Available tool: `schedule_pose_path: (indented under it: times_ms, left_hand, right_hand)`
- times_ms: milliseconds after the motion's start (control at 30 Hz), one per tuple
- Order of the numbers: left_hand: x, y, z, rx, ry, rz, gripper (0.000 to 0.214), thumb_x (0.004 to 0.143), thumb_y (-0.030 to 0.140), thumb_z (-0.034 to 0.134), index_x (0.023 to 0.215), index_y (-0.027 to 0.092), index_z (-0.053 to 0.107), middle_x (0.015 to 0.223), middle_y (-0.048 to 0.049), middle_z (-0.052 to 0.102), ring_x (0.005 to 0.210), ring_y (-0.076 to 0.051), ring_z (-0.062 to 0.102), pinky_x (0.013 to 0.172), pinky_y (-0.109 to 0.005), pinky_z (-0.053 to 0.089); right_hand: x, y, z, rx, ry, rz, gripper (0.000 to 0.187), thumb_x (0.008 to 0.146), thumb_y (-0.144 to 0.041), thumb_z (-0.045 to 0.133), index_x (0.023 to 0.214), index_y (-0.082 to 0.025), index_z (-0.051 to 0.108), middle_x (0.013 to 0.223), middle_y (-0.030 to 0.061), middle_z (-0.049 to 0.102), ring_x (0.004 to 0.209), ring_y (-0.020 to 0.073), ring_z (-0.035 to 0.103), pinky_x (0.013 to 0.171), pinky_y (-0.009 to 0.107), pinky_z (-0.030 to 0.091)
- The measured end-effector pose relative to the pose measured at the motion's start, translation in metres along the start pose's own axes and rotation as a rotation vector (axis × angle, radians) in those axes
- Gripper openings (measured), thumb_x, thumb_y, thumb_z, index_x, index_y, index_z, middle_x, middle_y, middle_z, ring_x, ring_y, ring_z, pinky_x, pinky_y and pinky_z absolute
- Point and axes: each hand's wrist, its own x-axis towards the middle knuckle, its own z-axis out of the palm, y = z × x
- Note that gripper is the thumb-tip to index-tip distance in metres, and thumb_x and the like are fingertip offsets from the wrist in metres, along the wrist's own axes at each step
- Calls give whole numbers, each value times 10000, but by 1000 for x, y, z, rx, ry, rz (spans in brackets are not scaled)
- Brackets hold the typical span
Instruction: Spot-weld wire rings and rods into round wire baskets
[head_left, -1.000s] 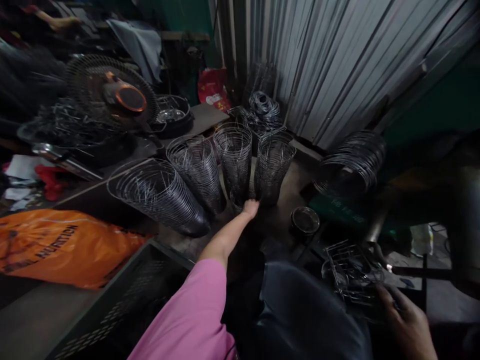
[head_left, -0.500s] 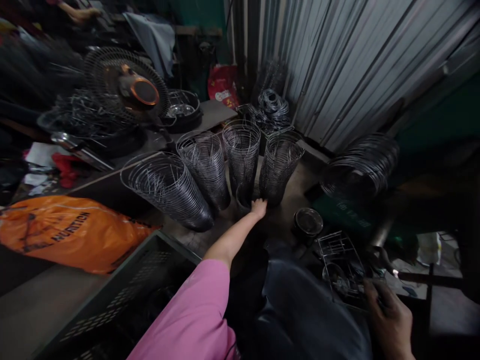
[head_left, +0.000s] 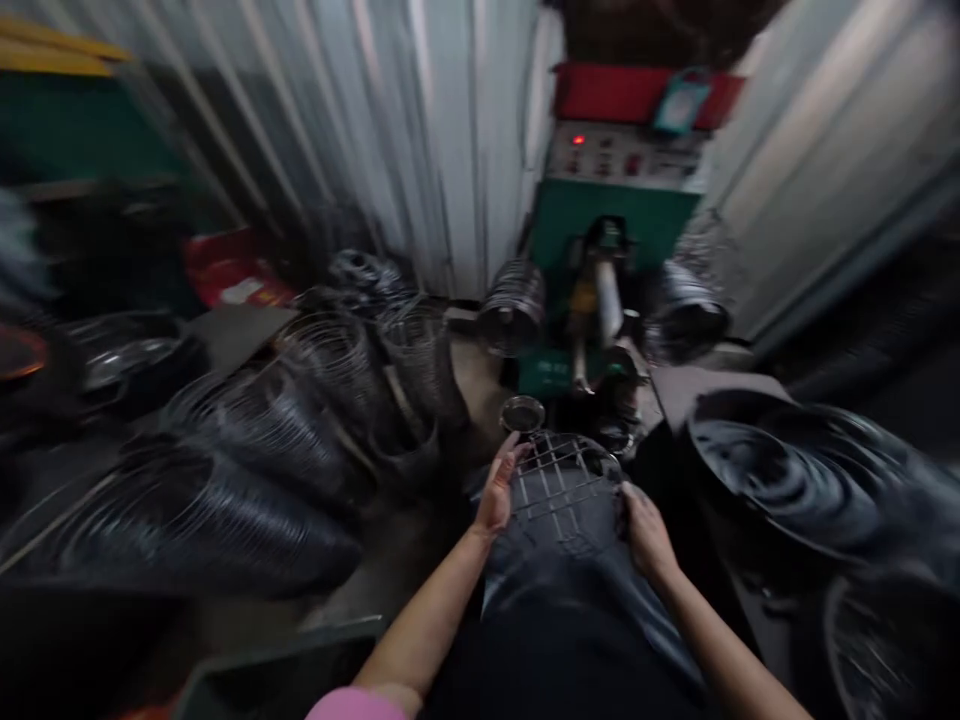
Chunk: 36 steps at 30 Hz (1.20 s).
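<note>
A wire grid rack (head_left: 562, 482) of crossed bars is held above the dark apron on my lap. My left hand (head_left: 496, 492) grips its left edge, fingers pointing up along the bars. On the opposite edge, my right hand (head_left: 646, 528) is closed around the rim. Just beyond the rack is a small round metal piece (head_left: 523, 412). A green machine (head_left: 615, 215) with a lit red lamp stands ahead of my hands. Motion smears much of the picture.
Stacks of wire rings (head_left: 274, 510) lean on the left. Bundled rings (head_left: 512, 305) hang left of the machine, with another bundle (head_left: 686, 312) on its right. A large black basin (head_left: 705, 480) sits at the right. A crate (head_left: 281, 665) is at lower left; a corrugated metal wall (head_left: 420, 130) rises behind.
My view has swung right toward the machine. My left hand has left the wire rings between the stacks, and both hands now hold the wire grid rack in front of me.
</note>
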Motion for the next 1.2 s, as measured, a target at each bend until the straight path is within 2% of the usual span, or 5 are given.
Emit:
schedule_pose_path:
  times_ms: [167,267,633,900,1200]
  left_hand:
    - [-14,4,16,173,-170,-195,744,661,427,664,1281,120,391,1139,-127,585,1110,-237,523,976,-367,374]
    - [-24,2,30,342,-264,-223,679,660,421,661,1245,146,452,1184,-120,566,1161,-253,485,1009,-382,344]
    - [-62,-11,61,664,-42,-74,844,629,475,680,1336,182,323,1417,-115,329,1325,-281,279,1105,-422,205]
    - [-51,-36,50,630,7,-113,829,657,499,657,1341,205,293,1375,-113,393,1285,-269,360,1085,-409,275]
    - [-41,-47,36,532,50,-91,594,797,478,503,1316,225,363,1343,-82,443,1273,-237,381,1088,-394,273]
  right_hand:
    - [-49,36,-23,-119,-179,90,389,703,-550,523,602,-192,635,598,46,644,632,203,608,598,282,451]
    - [-54,52,-54,-60,46,77,340,698,-504,553,726,-190,679,744,64,696,737,212,626,681,288,455]
    - [41,122,-194,-194,592,237,433,775,-354,494,1085,-70,596,1024,194,643,964,277,585,831,374,425]
    - [108,150,-235,-760,423,503,654,758,-327,607,1295,-38,373,1184,282,501,998,347,569,793,420,443]
    - [115,153,-273,-732,474,620,293,813,-231,506,980,-32,642,982,263,622,966,317,599,782,402,457]
